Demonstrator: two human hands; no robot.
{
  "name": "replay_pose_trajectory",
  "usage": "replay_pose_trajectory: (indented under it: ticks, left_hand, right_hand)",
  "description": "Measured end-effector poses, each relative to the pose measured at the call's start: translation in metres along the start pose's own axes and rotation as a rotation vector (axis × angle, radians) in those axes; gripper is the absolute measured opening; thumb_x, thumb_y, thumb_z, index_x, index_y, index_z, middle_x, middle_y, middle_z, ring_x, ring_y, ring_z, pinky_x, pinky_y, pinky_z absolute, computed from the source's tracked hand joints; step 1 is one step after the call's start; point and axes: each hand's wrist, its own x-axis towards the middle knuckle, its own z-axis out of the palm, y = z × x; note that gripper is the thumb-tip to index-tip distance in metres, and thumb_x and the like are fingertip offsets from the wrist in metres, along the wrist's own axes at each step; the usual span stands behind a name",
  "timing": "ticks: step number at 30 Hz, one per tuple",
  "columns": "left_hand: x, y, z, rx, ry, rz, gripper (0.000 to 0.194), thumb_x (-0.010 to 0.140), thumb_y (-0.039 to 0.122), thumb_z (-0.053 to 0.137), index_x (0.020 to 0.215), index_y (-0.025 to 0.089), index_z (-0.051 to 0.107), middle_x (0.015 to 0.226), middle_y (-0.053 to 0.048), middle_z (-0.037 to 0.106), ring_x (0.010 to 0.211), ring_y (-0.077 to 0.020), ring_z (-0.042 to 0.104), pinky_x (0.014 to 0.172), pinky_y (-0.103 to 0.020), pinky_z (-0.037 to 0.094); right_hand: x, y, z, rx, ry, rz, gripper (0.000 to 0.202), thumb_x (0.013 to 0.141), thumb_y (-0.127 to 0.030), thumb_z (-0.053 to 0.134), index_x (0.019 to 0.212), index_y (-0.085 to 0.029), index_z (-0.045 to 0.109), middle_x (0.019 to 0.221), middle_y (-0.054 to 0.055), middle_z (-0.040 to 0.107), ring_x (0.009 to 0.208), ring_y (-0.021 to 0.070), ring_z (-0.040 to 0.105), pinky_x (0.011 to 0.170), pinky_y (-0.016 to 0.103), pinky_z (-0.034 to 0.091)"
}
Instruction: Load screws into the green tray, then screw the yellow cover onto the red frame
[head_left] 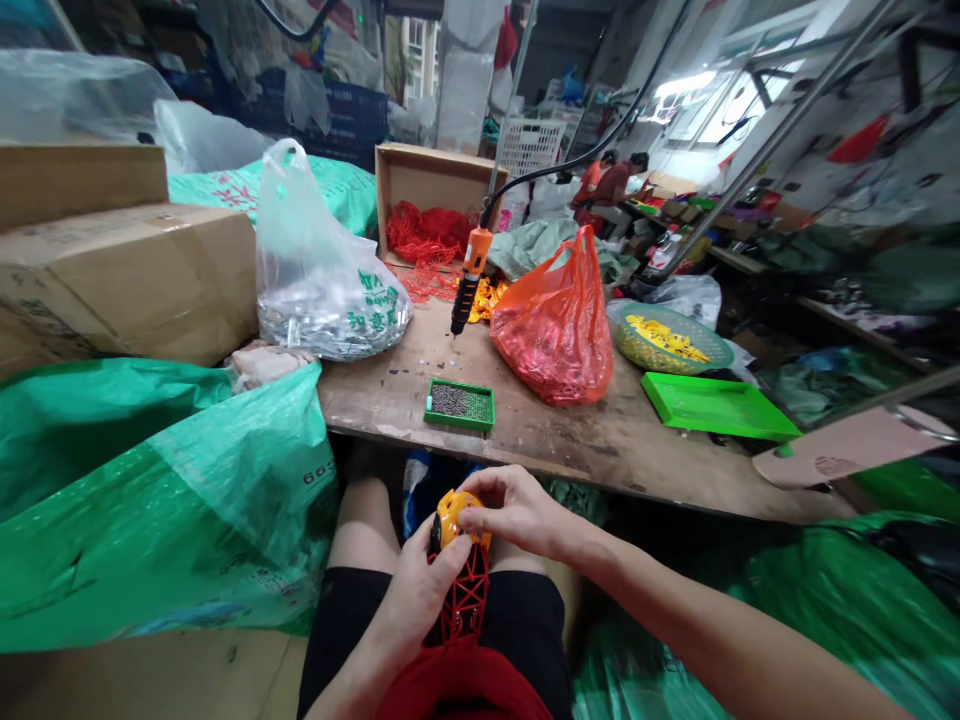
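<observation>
Over my lap, my left hand [416, 595] grips a toy part made of a red lattice arm [465, 600] with a yellow cab piece [450, 515] at its top. My right hand [517, 510] pinches the yellow cab piece from the right, fingers closed on it. Both hands are below the front edge of the wooden table [570, 440]. An orange and black electric screwdriver [469, 280] hangs on a cable above the table. A small green tray of dark screws [459, 404] lies just beyond my hands.
A clear bag of metal parts [322, 290], an orange bag [555, 325], a green basket of yellow pieces [667, 340] and an empty green tray [716, 405] lie on the table. Cardboard boxes [127, 280] and green sacks [150, 500] crowd the left. People sit far back [611, 185].
</observation>
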Motion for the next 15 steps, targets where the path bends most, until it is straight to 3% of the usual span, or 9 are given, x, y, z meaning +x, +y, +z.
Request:
replay_pose_trajectory:
  ticks: [6,9,15]
  left_hand:
    - [-0.003,0.003,-0.001,0.165,0.07,0.112,0.067,0.092,0.067,0.071,0.13,0.013,0.064,0.125,-0.011,0.077,0.12,-0.0273,0.071,0.105,-0.035,0.057]
    - [-0.003,0.003,-0.001,0.197,0.084,0.128,0.055,0.095,0.06,0.069,0.125,0.014,0.066,0.114,-0.008,0.076,0.111,-0.0237,0.07,0.099,-0.033,0.058]
    - [0.003,-0.001,-0.004,0.132,0.061,0.08,0.063,0.089,0.055,0.072,0.134,0.011,0.062,0.127,-0.012,0.076,0.117,-0.0273,0.069,0.1,-0.035,0.057]
  right_hand:
    - [-0.002,-0.006,0.004,0.017,-0.061,0.019,0.047,0.074,-0.052,0.096,0.098,-0.015,0.079,0.091,0.004,0.078,0.078,0.0147,0.068,0.074,0.024,0.053]
    - [-0.005,-0.012,0.007,0.016,-0.033,0.031,0.044,0.072,-0.05,0.095,0.094,-0.015,0.078,0.086,0.004,0.076,0.074,0.0144,0.065,0.071,0.024,0.053]
    - [0.001,-0.012,0.012,-0.084,0.064,-0.005,0.034,0.073,-0.044,0.089,0.088,-0.015,0.083,0.082,0.005,0.077,0.07,0.0142,0.062,0.066,0.024,0.049]
